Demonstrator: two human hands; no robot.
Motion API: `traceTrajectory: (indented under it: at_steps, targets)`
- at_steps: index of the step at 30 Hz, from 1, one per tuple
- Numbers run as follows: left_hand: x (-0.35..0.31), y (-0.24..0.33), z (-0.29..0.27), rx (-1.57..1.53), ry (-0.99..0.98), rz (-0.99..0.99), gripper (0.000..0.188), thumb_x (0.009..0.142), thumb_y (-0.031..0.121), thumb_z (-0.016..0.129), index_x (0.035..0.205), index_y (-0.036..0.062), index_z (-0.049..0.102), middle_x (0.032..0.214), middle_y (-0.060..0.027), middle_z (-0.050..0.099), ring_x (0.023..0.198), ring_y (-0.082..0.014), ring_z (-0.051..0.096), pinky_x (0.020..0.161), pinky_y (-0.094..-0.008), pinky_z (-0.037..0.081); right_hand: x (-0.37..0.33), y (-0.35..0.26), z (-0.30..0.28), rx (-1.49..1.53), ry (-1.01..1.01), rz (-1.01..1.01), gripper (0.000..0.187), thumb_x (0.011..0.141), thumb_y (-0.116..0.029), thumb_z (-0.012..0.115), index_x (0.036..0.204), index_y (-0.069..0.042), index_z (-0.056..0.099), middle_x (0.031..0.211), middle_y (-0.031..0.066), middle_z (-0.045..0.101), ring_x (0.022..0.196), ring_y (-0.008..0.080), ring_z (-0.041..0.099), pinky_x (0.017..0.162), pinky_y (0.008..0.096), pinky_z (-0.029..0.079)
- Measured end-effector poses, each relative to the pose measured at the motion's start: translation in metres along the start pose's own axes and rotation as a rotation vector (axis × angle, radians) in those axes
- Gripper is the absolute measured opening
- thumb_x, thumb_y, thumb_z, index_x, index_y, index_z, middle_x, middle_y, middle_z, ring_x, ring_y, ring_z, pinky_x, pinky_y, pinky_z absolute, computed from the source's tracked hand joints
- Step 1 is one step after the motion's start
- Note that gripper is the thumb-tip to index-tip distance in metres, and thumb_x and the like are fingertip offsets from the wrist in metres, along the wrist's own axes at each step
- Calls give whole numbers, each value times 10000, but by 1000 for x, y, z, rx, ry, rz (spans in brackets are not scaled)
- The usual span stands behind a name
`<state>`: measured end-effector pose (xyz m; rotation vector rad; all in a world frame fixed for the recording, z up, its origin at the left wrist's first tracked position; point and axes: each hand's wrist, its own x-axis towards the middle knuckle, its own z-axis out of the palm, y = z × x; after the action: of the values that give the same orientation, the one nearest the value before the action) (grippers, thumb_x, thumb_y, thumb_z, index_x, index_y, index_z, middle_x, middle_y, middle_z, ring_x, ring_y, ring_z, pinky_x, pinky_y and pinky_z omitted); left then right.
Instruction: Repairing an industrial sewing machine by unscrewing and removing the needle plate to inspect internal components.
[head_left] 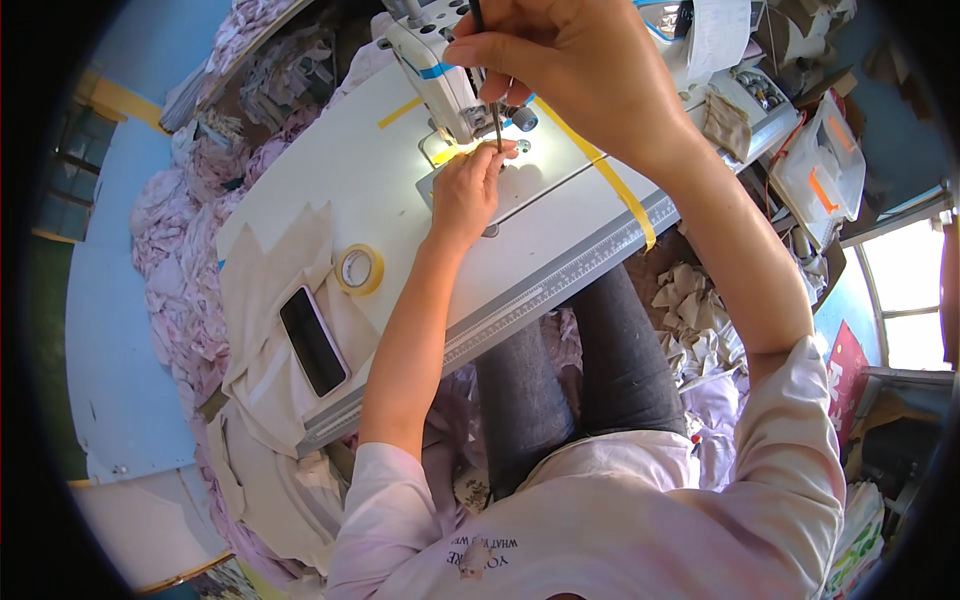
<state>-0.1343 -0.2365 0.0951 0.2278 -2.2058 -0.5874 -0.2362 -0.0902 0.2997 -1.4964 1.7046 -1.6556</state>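
Note:
A white sewing machine (435, 75) with a blue stripe stands at the far side of the white table, its lamp lighting the needle area. My right hand (565, 65) is raised in front of the machine head, closed on a slim dark screwdriver-like tool (497, 125) that points down. Below it, my left hand (468, 195) rests by the needle plate. Its fingertips are pinched together at the tool's lower end, and what lies between them is hidden. A small round metal part (523, 146) shows just right of those fingertips.
On the table's left lie beige cloth pieces (285, 270), a phone (313, 340) and a yellow tape roll (359, 269). A ruler strip (550, 285) runs along the near edge. Heaped fabric (185, 260) lies beyond the left side; a clear plastic box (825, 165) is at the right.

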Motion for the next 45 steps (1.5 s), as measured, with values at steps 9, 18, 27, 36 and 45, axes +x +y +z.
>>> traceTrajectory:
  at_steps: [9, 18, 27, 36, 45]
  targets:
    - [3, 1, 1, -77, 1, -44, 68, 963, 103, 658, 1012, 58, 673, 898, -66, 760, 817, -255, 731, 712, -343, 568, 6, 15, -1, 88, -55, -147, 203, 931, -91, 721, 849, 25, 577, 688, 61, 621, 620, 104, 577, 551, 290, 451]
    - [2, 2, 1, 12, 27, -56, 133, 961, 177, 681, 964, 45, 690, 835, -77, 743, 732, -260, 710, 660, -350, 553, 11, 6, -5, -235, -7, -197, 259, 909, -118, 743, 828, 14, 535, 662, 116, 614, 593, 167, 583, 552, 330, 457]
    - [0, -6, -5, 43, 4, -66, 130, 950, 203, 699, 944, 75, 677, 762, -83, 715, 653, -255, 694, 588, -354, 530, 4, 9, -6, -175, 48, -206, 235, 928, -121, 725, 870, 16, 543, 674, 119, 634, 597, 174, 623, 539, 318, 473]
    - [-1, -8, -4, 50, -6, -22, 144, 988, 222, 649, 947, 84, 663, 788, -78, 715, 681, -265, 694, 602, -367, 537, 2, 1, -5, -164, 24, -207, 216, 928, -125, 725, 878, 26, 579, 705, 125, 670, 632, 180, 667, 559, 310, 498]
    - [1, -4, -10, 90, -32, -2, 120, 969, 191, 668, 954, 72, 680, 819, -65, 727, 701, -266, 694, 605, -356, 538, 0, -7, -6, -118, -54, -104, 202, 934, -133, 714, 867, 43, 640, 698, 120, 679, 653, 166, 694, 570, 298, 511]
